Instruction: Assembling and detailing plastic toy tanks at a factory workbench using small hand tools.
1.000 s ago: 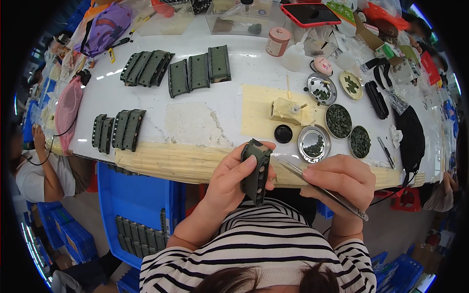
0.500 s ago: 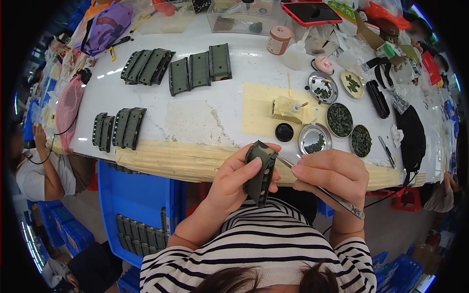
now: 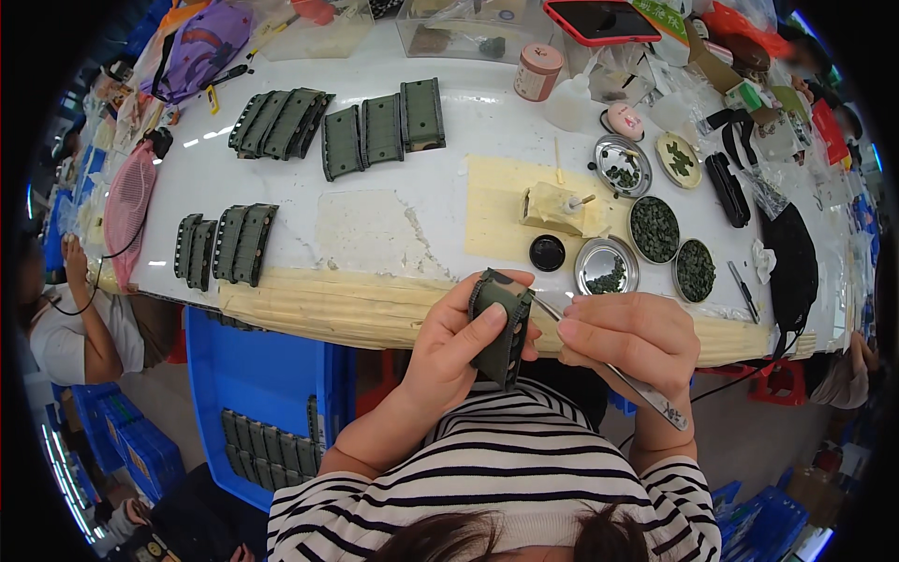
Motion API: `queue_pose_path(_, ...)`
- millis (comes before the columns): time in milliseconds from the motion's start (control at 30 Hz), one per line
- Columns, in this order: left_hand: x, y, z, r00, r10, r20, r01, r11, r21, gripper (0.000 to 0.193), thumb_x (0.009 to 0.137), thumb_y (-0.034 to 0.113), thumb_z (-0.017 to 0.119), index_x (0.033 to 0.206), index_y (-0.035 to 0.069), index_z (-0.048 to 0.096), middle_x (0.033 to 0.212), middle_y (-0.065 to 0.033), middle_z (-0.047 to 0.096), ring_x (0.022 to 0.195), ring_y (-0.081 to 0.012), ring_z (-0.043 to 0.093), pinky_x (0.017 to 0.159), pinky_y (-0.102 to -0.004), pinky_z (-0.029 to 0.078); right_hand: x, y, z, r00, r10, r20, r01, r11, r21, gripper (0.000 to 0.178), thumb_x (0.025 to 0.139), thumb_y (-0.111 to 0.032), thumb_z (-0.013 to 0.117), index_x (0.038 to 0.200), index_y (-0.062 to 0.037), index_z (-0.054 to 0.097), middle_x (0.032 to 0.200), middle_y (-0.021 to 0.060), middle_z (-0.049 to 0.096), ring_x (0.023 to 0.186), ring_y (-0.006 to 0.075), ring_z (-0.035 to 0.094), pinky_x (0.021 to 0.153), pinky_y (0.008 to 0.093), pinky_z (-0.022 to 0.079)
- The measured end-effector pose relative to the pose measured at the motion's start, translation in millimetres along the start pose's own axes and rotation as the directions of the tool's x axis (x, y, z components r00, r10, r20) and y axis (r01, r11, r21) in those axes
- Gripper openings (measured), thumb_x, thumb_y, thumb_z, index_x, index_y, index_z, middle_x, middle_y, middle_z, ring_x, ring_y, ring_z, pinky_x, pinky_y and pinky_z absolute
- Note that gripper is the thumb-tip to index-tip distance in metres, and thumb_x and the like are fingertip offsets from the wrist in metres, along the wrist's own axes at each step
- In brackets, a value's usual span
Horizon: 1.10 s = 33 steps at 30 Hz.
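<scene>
My left hand [image 3: 448,339] is closed around a curved dark green plate [image 3: 493,323] with studded edges, held above the table's front edge. Between the fingers of my right hand [image 3: 646,339] is a pair of metal tweezers [image 3: 626,380]; its tip meets the plate's right edge near the top. Whether the tips hold a small piece is too fine to see. Just beyond my right hand stands a silver dish [image 3: 628,270] with small dark green pieces, beside two round tins [image 3: 653,245] full of similar pieces. A black round lid [image 3: 547,252] lies nearby.
Similar green plates [image 3: 281,124] lie in groups at the table's left. A yellow sheet bears a yellowish block [image 3: 554,210] with a stick in it. A blue bin [image 3: 281,375] with more plates stands below left. A phone [image 3: 601,21] and a pink jar [image 3: 538,72] are at the back.
The tweezers' rear end and my right hand have shifted slightly left and downward. The held plate has turned a little in my left hand, with the tip still at its edge.
</scene>
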<state>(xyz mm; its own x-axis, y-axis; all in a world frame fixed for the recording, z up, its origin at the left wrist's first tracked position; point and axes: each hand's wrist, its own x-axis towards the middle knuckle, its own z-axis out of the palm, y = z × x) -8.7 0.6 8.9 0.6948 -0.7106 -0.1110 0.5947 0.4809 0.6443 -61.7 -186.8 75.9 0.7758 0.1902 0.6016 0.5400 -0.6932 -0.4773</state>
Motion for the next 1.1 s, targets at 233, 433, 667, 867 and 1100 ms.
queue_pose_path(233,-4,6,4,0.986,0.167,-0.018,-0.151,0.929,0.339,0.031,0.096,0.012,0.054,0.123,-0.003,0.049,0.099,-0.0095,0.063,0.09,-0.0124,0.063,0.082,-0.0258,0.051,-3,10,-7,0.999,-0.02,-0.039,0.024,0.995,0.098,0.027,0.067,-0.014,0.081,0.087,-0.0019,0.069,0.077,0.0115,0.068,0.068,0.0238,0.068,0.06,0.0289,0.055)
queue_pose_path(433,-4,0,2,0.964,0.266,0.013,-0.245,0.867,0.435,0.029,0.094,0.005,0.055,0.121,-0.004,0.05,0.099,-0.0091,0.064,0.091,-0.0115,0.061,0.083,-0.0251,0.049,-10,11,-8,0.993,0.06,-0.098,-0.038,0.976,0.212,0.028,0.066,-0.013,0.081,0.09,-0.0059,0.07,0.079,0.0077,0.068,0.07,0.0212,0.068,0.06,0.028,0.054)
queue_pose_path(667,-3,-5,-4,0.952,0.3,0.067,-0.286,0.789,0.543,0.031,0.095,0.015,0.056,0.118,-0.003,0.048,0.098,-0.0148,0.066,0.092,-0.0184,0.064,0.084,-0.0324,0.052,-10,11,-6,0.993,0.066,-0.093,-0.039,0.963,0.265,0.026,0.068,-0.011,0.081,0.09,-0.0042,0.07,0.081,0.0088,0.069,0.07,0.0218,0.068,0.059,0.0285,0.054)
queue_pose_path(867,-5,-7,-4,0.955,0.288,0.071,-0.273,0.761,0.589,0.029,0.095,0.013,0.055,0.118,-0.004,0.048,0.099,-0.0152,0.066,0.093,-0.0184,0.064,0.086,-0.0328,0.052,-26,13,-6,0.941,0.259,-0.219,-0.16,0.909,0.386,0.022,0.072,-0.01,0.078,0.09,0.0,0.068,0.081,0.0102,0.069,0.067,0.0222,0.066,0.061,0.0291,0.052)
queue_pose_path(1100,-3,1,9,0.989,0.141,-0.043,-0.111,0.907,0.405,0.038,0.096,0.01,0.052,0.129,-0.005,0.043,0.101,-0.0148,0.065,0.093,-0.0184,0.064,0.086,-0.0319,0.051,-13,31,-5,0.912,0.229,-0.34,-0.141,0.954,0.265,0.014,0.09,-0.01,0.059,0.085,0.0018,0.065,0.086,0.0118,0.065,0.073,0.019,0.061,0.071,0.0276,0.049)
